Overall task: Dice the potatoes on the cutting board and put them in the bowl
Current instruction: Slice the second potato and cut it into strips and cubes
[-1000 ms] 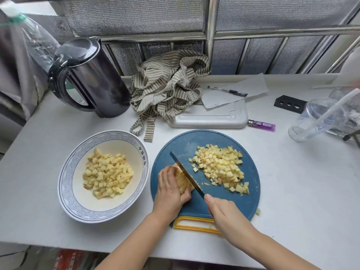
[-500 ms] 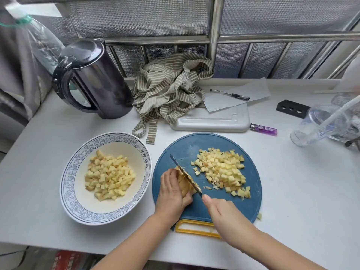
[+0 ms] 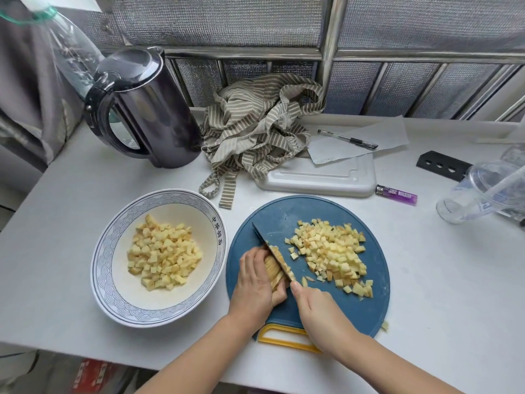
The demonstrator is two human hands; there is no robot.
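Note:
A round blue cutting board (image 3: 377,302) with a yellow handle lies in front of me. A heap of diced potato (image 3: 332,254) covers its right half. My left hand (image 3: 255,282) curls over a stack of potato strips (image 3: 275,270) at the board's left side. My right hand (image 3: 321,314) grips the handle of a dark knife (image 3: 270,250), whose blade lies across the strips right beside my left fingers. A white bowl (image 3: 113,288) with a blue wave rim, left of the board, holds potato cubes (image 3: 163,258).
A black kettle (image 3: 150,109) stands at the back left beside a striped cloth (image 3: 261,129). Behind the board lie a white tray (image 3: 318,177), paper with a pen (image 3: 348,139) and a purple lighter (image 3: 396,194). Clear plastic cups (image 3: 480,191) lie at the right.
The knife has worked leftward along the strips and sits lower on them; my left hand has drawn back slightly. The view has shifted a little.

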